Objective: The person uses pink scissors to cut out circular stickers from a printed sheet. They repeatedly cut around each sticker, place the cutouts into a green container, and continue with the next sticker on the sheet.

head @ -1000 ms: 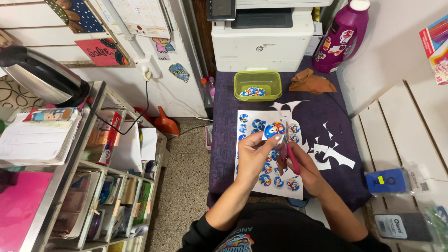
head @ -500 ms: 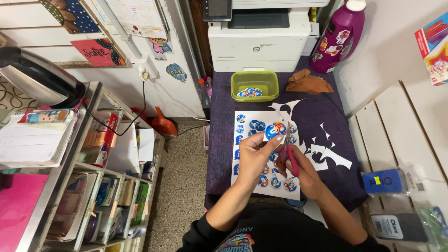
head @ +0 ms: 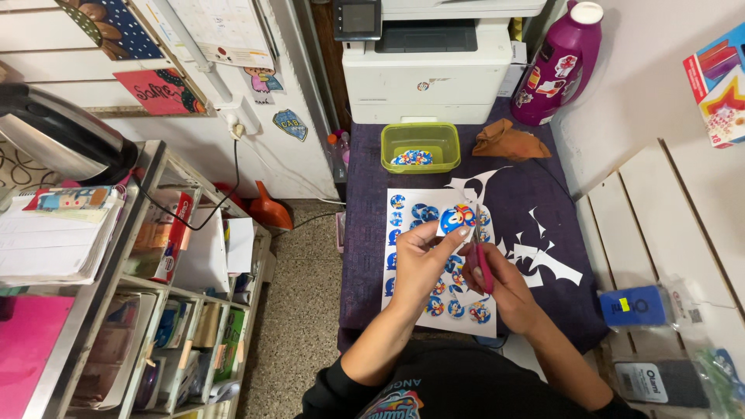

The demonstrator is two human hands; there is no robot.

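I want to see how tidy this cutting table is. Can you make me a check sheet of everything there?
Surface: dark purple cloth covers the table.
Job's things: white sheet of round blue pictures; one blue cut-out; pink-handled scissors.
Clutter: white paper scraps, green tub with cut rounds, brown cloth, purple bottle.
Hands: left hand pinches the cut-out; right hand grips the scissors.
Cables: black cord hangs from a wall socket.
Surroundings: white printer, metal shelves with papers, speckled floor.
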